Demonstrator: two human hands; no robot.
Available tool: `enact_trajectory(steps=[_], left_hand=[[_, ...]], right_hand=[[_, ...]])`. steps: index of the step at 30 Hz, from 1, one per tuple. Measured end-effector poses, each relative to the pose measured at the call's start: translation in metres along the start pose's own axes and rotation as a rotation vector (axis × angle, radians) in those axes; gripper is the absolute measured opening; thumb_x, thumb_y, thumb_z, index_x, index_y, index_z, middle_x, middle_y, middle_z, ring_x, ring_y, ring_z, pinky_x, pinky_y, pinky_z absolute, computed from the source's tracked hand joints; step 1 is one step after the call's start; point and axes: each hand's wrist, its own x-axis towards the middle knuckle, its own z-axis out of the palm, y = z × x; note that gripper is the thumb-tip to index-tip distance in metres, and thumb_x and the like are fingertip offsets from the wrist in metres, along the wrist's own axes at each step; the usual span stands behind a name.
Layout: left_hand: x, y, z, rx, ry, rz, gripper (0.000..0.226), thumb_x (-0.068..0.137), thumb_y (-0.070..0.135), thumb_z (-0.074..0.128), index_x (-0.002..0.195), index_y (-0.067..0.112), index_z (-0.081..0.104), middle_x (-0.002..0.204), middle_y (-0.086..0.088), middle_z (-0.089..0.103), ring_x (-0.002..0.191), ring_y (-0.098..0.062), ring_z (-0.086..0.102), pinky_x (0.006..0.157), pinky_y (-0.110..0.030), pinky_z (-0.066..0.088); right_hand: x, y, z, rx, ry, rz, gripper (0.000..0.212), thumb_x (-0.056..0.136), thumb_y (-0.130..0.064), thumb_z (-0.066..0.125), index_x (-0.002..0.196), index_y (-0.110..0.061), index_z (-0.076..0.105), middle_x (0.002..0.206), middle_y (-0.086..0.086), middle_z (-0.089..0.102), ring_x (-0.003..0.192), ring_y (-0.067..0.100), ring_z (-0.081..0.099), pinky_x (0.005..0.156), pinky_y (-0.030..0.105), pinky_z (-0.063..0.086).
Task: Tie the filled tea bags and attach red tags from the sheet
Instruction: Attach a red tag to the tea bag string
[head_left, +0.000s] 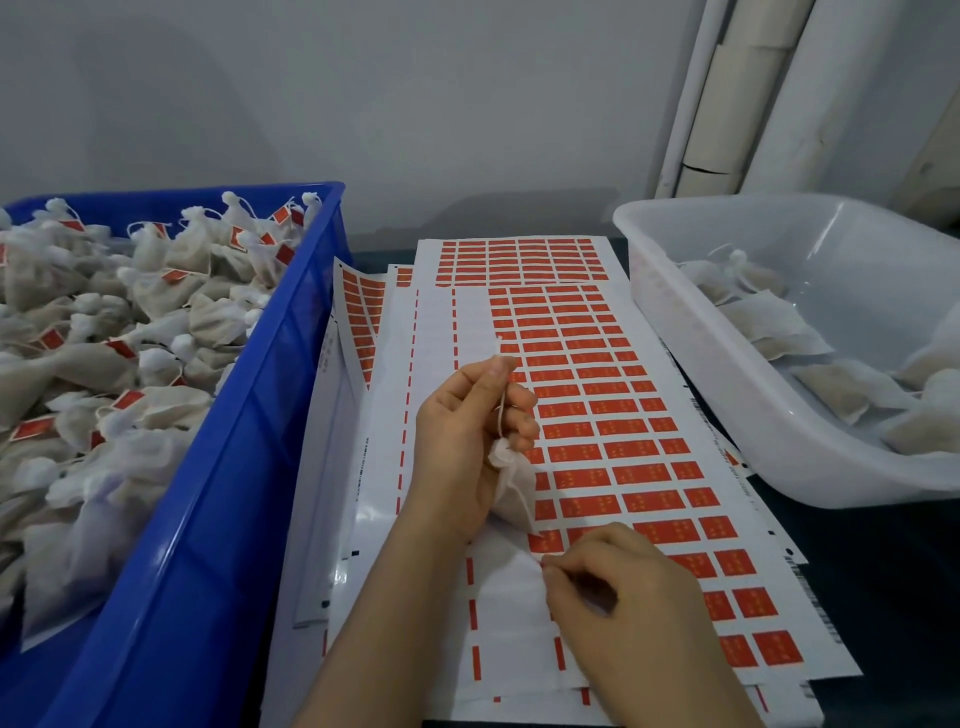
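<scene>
My left hand grips a filled white tea bag against the palm and pinches its string upright between thumb and forefinger. The bag's gathered neck sits just under my curled fingers. Below it, my right hand rests on the sheet of red tags, with thumb and forefinger pinching at the edge of a red tag. The sheet's left columns are bare white backing.
A blue crate at the left is heaped with tied bags carrying red tags. A translucent white tub at the right holds several untagged bags. More tag sheets lie stacked under the top one. White pipes stand at the back right.
</scene>
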Motion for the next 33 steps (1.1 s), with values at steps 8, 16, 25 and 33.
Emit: enact_trajectory(steps=[8, 16, 25, 33], left_hand=[[-0.001, 0.001, 0.002, 0.038, 0.000, -0.004, 0.015, 0.092, 0.019, 0.053, 0.090, 0.011, 0.066, 0.062, -0.003, 0.066, 0.042, -0.009, 0.055, 0.042, -0.017, 0.048], [-0.002, 0.002, 0.004, 0.024, 0.005, -0.039, 0.016, 0.093, 0.019, 0.052, 0.091, 0.011, 0.065, 0.062, -0.003, 0.066, 0.042, -0.010, 0.055, 0.041, -0.017, 0.048], [-0.008, 0.010, 0.009, 0.019, -0.028, -0.125, 0.013, 0.088, 0.025, 0.057, 0.088, 0.018, 0.067, 0.078, 0.006, 0.074, 0.060, -0.009, 0.069, 0.042, -0.016, 0.048], [-0.007, 0.010, 0.009, 0.005, -0.078, -0.172, 0.016, 0.076, 0.027, 0.064, 0.085, 0.022, 0.076, 0.095, -0.004, 0.074, 0.075, -0.016, 0.072, 0.044, -0.017, 0.049]], right_hand=[[0.006, 0.004, -0.007, 0.037, 0.015, 0.065, 0.016, 0.087, -0.039, 0.058, 0.076, -0.036, 0.047, 0.080, -0.023, 0.048, 0.075, -0.005, 0.051, 0.061, -0.005, 0.032], [0.007, 0.016, -0.013, 0.089, 0.116, 0.164, 0.017, 0.086, -0.034, 0.060, 0.072, -0.035, 0.049, 0.077, -0.022, 0.054, 0.069, -0.005, 0.053, 0.054, -0.003, 0.035], [0.009, 0.029, -0.043, 0.539, 0.152, 0.377, 0.016, 0.082, -0.043, 0.053, 0.083, -0.028, 0.059, 0.061, -0.010, 0.065, 0.055, 0.008, 0.064, 0.055, 0.021, 0.047], [0.035, 0.006, -0.084, 0.625, 0.293, 0.138, 0.028, 0.070, -0.053, 0.051, 0.089, -0.034, 0.060, 0.076, -0.016, 0.070, 0.064, 0.004, 0.068, 0.052, 0.022, 0.053]])
